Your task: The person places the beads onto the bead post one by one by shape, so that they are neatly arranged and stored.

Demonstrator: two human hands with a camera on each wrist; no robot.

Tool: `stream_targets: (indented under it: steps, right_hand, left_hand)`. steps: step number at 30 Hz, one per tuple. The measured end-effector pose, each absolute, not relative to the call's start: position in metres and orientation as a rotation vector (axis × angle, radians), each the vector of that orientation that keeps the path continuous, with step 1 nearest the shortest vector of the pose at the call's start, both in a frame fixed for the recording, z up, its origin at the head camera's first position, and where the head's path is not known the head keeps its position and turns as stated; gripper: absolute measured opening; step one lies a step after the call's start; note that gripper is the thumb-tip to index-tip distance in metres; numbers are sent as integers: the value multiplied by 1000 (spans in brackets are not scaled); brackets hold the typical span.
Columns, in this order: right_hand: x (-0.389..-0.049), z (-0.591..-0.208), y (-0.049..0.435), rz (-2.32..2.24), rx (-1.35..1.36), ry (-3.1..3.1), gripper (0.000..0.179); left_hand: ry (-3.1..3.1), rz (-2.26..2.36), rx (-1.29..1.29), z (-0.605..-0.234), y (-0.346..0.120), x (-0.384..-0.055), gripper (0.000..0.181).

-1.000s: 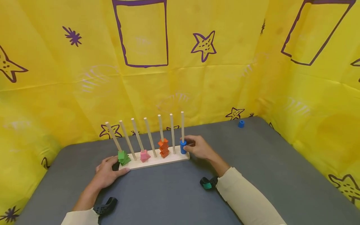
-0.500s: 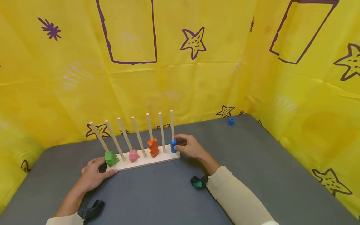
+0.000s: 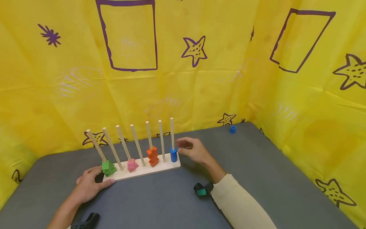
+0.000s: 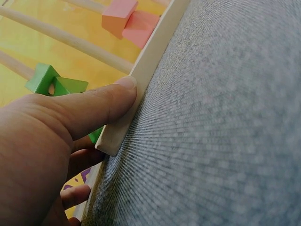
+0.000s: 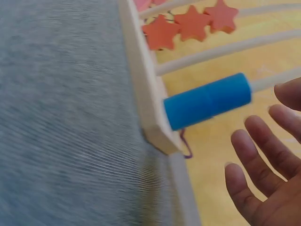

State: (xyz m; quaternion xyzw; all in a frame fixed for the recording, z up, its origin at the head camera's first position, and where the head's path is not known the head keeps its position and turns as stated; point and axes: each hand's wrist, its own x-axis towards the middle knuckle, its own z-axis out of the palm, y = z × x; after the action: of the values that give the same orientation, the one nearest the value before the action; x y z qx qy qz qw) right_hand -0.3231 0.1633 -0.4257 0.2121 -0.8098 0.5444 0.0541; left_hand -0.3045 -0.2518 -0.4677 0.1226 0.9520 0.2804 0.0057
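A wooden peg board (image 3: 143, 173) with a row of upright pegs stands on the table. My left hand (image 3: 88, 186) holds its left end, the thumb pressing the front edge and the other fingers round the end. Green pieces (image 3: 108, 168) sit on the leftmost peg, beside that hand. Pink pieces (image 3: 132, 165) and orange star beads (image 4: 136, 23) (image 5: 192, 23) are threaded on other pegs. Blue cylinder beads (image 5: 207, 101) are stacked at the foot of the rightmost peg. Just right of them is my right hand (image 3: 195, 151), fingers spread and apart from the beads.
A loose blue bead (image 3: 233, 129) stands on the grey table (image 3: 160, 203) toward the back right corner. Yellow patterned cloth (image 3: 177, 89) closes off the back and the sides.
My right hand has let go of the blue beads and moved slightly away to the right. The left hand keeps its hold on the board. The whole head view has shifted.
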Motion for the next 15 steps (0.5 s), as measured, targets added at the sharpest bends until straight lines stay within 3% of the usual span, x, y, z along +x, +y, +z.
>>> stream_targets:
  steps: [6,15]
  right_hand:
    - [-313,-395,180,1643,652,-2398,31]
    - [-332,-403,232,1593,517,-2355,32]
  left_hand:
    - [2994,871,392,-468,-253,-304,82]
    - [3011,893,393,-468,-250,-302,80]
